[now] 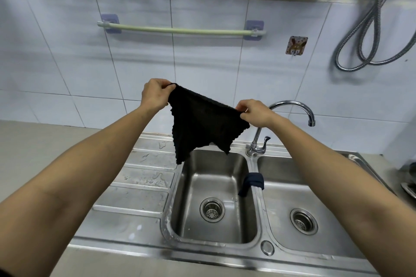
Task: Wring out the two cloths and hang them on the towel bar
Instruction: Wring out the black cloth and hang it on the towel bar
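- The dark blue cloth lies draped over the divider between the two sink basins, at about five o'clock from the hands and well below them; it could slide into a basin.
- The black cloth hangs spread between both hands, the left hand pinching its upper corner, the right hand pinching the other. One loose pinch could drop it.
- The towel bar sits bare at twelve o'clock; draped unevenly, the cloth might slip off.
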